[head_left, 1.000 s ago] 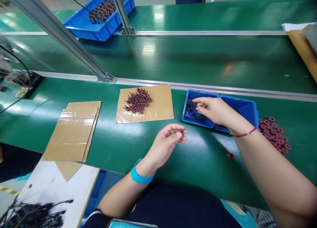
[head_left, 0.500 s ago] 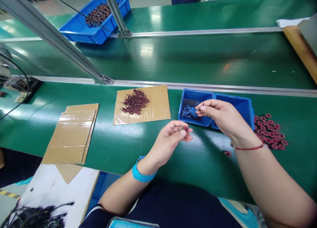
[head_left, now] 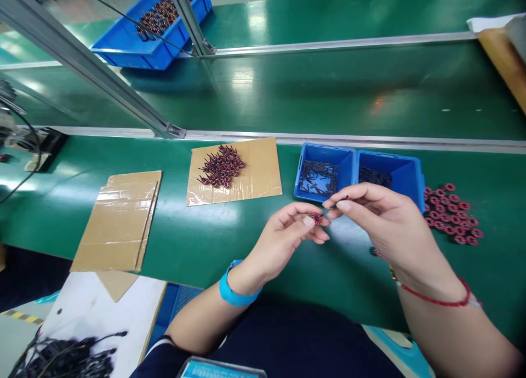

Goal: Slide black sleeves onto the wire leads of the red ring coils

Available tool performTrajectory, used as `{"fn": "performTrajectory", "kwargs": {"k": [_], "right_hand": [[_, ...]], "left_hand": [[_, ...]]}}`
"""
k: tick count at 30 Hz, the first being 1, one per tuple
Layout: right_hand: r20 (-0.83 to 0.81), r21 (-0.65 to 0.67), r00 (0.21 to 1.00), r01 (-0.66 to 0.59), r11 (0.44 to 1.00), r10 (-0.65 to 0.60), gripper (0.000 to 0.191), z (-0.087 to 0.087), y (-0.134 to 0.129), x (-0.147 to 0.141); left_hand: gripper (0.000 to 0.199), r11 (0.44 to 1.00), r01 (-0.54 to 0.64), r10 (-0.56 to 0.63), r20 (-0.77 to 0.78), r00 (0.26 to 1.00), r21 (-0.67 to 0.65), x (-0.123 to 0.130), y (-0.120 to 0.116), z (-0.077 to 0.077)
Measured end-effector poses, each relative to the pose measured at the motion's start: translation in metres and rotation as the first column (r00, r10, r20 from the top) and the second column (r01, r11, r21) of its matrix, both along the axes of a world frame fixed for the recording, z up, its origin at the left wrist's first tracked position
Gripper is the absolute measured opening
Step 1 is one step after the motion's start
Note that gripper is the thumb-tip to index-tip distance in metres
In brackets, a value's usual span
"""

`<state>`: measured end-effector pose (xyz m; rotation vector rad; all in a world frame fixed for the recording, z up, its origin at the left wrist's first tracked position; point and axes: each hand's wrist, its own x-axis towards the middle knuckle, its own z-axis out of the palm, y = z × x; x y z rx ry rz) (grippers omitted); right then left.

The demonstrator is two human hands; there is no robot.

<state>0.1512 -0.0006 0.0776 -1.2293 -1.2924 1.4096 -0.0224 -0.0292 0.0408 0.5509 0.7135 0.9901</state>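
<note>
One toroidal coil [head_left: 316, 218] is sitting pinched in the left hand [head_left: 279, 238] above the workbench [head_left: 193, 246]; the right hand [head_left: 384, 219] is pinching a black tube [head_left: 347, 198]. Tubed coils [head_left: 222, 168] at the cardboard's [head_left: 263, 170] far edge are seemingly marking finished work; loose coils [head_left: 453, 214] are apparently waiting.

Bright light, white glare on the green worktop [head_left: 184, 224], soft shadows, faint corner blur.

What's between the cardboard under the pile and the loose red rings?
Head view: a left blue bin and a right blue bin, side by side, both holding small black pieces.
</note>
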Motion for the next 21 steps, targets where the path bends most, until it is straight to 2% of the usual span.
{"fn": "performTrajectory", "kwargs": {"k": [7,15,21], "right_hand": [[0.114,0.072,0.993,0.013,0.997,-0.021,0.004,0.0010,-0.0024,-0.0010],[0.286,0.112,0.958,-0.070,0.991,0.036,0.012,0.0006,-0.0037,-0.0006],[0.195,0.106,0.978,0.049,0.993,-0.069,0.009,-0.0045,-0.0057,0.0018]], "left_hand": [[0.019,1.000,0.003,-0.003,-0.022,1.000,0.000,0.0001,-0.0013,0.0024],[0.019,1.000,-0.005,0.005,0.019,1.000,-0.006,-0.0004,-0.0028,0.0015],[0.020,0.998,-0.059,0.059,0.020,0.998,-0.029,-0.0021,-0.0022,0.0031]]}}
